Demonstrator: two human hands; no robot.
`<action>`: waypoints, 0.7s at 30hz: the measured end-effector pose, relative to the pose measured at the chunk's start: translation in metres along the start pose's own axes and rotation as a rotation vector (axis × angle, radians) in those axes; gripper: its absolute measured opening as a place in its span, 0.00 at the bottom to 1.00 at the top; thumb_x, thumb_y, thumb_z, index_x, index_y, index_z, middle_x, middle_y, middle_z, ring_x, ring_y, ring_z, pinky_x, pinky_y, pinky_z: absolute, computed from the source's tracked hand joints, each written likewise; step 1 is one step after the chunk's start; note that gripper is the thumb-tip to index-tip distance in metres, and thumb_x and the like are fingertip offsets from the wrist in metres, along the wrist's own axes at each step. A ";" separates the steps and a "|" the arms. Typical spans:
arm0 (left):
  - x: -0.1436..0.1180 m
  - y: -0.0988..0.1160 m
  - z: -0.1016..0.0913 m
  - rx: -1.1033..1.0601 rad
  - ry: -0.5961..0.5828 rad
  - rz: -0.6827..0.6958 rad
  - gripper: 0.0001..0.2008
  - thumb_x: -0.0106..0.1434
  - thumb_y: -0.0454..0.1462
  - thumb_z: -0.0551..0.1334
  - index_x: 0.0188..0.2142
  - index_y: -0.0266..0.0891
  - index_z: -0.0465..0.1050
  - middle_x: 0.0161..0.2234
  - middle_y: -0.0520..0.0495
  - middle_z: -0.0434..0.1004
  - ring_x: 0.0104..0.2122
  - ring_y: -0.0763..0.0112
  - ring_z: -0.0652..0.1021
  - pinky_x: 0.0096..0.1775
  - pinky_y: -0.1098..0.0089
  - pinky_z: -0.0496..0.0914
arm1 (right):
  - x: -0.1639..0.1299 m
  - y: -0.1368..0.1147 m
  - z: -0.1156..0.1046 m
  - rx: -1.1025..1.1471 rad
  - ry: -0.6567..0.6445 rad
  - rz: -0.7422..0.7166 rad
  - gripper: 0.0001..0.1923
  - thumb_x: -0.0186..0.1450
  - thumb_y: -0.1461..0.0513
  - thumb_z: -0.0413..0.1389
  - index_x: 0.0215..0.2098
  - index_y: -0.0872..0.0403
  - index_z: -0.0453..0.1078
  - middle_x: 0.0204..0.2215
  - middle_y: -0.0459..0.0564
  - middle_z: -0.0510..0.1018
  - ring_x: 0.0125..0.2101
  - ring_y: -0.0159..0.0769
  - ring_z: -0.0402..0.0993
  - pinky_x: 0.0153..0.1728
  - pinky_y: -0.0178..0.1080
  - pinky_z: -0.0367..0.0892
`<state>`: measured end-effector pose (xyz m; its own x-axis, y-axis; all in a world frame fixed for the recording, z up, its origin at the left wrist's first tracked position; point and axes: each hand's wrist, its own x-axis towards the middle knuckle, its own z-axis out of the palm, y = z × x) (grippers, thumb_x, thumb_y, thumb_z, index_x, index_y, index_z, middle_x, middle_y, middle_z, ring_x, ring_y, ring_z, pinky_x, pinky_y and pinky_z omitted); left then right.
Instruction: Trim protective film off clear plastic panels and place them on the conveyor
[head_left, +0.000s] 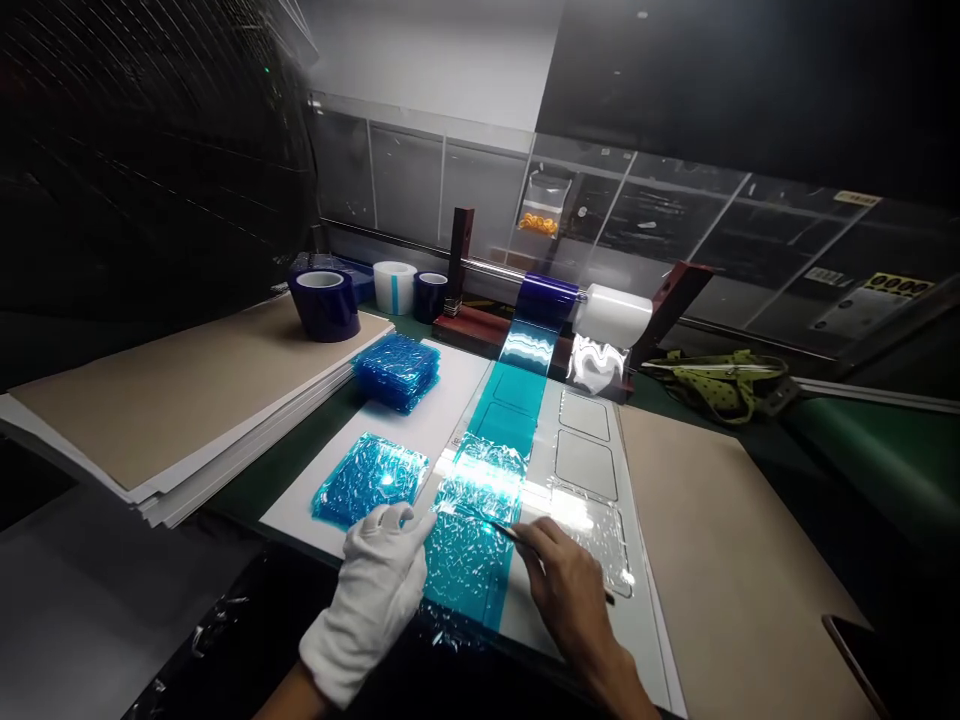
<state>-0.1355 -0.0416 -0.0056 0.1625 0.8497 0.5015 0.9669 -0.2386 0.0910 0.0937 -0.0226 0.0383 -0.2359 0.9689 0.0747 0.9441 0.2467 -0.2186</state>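
Observation:
A strip of blue film (471,560) lies along the white board (525,600), glossy and creased at its near end. My left hand (379,575), in a white glove, rests at the strip's left edge. Its fingers are curled, with one digit reaching to the film; whether anything is inside them is hidden. In my bare right hand (566,580) is a slim dark pen-like tool (504,530), its tip over the film. The tip is too small to make out. Left of the strip are a low pile of blue film pieces (371,478) and a taller blue stack (396,370).
Behind the board, a stand (469,332) carries a blue film roll (551,298) and a white roll (616,315). More rolls, including a dark blue roll (326,308), stand left. Brown boards (187,385) lie left, another brown board (727,540) right, beside a phone (855,655) and a green pouch (720,380).

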 end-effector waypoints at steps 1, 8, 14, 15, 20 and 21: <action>0.003 -0.001 0.005 0.012 0.006 -0.022 0.18 0.61 0.32 0.58 0.49 0.50 0.75 0.40 0.45 0.78 0.42 0.58 0.76 0.41 0.58 0.70 | 0.012 -0.008 0.002 -0.037 -0.005 -0.022 0.13 0.71 0.64 0.47 0.43 0.45 0.73 0.35 0.44 0.78 0.32 0.33 0.75 0.26 0.33 0.54; -0.003 -0.002 0.010 0.021 0.048 -0.036 0.16 0.63 0.32 0.58 0.48 0.48 0.76 0.45 0.46 0.79 0.46 0.60 0.76 0.46 0.59 0.65 | 0.070 -0.052 0.018 -0.121 -0.064 -0.177 0.13 0.72 0.65 0.46 0.35 0.50 0.71 0.35 0.45 0.77 0.34 0.31 0.73 0.24 0.34 0.47; -0.004 0.000 0.008 -0.020 0.040 -0.082 0.15 0.64 0.35 0.57 0.48 0.50 0.75 0.44 0.47 0.80 0.47 0.60 0.76 0.46 0.59 0.65 | 0.068 -0.040 0.012 -0.174 -0.124 -0.200 0.14 0.70 0.68 0.46 0.34 0.51 0.71 0.34 0.45 0.76 0.33 0.31 0.72 0.24 0.35 0.48; -0.005 0.000 0.007 -0.024 0.039 -0.111 0.14 0.65 0.37 0.58 0.48 0.51 0.75 0.43 0.47 0.79 0.46 0.59 0.76 0.46 0.59 0.66 | 0.063 -0.032 0.008 -0.184 -0.130 -0.193 0.14 0.70 0.68 0.46 0.35 0.50 0.72 0.34 0.45 0.76 0.33 0.31 0.72 0.24 0.35 0.48; -0.022 -0.009 -0.018 -0.125 -0.090 -0.354 0.16 0.66 0.48 0.55 0.34 0.43 0.76 0.27 0.50 0.76 0.26 0.71 0.75 0.31 0.71 0.69 | 0.025 0.024 -0.016 -0.242 -0.145 -0.103 0.17 0.70 0.69 0.44 0.32 0.50 0.72 0.31 0.46 0.77 0.30 0.34 0.73 0.23 0.35 0.47; -0.027 -0.010 -0.024 -0.178 -0.182 -0.465 0.18 0.66 0.50 0.53 0.29 0.43 0.74 0.23 0.53 0.73 0.22 0.73 0.73 0.26 0.74 0.67 | 0.015 0.036 -0.020 -0.255 -0.150 -0.080 0.17 0.70 0.68 0.44 0.31 0.51 0.72 0.31 0.46 0.77 0.30 0.35 0.74 0.22 0.35 0.46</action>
<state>-0.1544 -0.0737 0.0003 -0.2288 0.9489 0.2172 0.8991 0.1205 0.4208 0.1287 0.0005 0.0510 -0.3257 0.9431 -0.0664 0.9439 0.3284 0.0347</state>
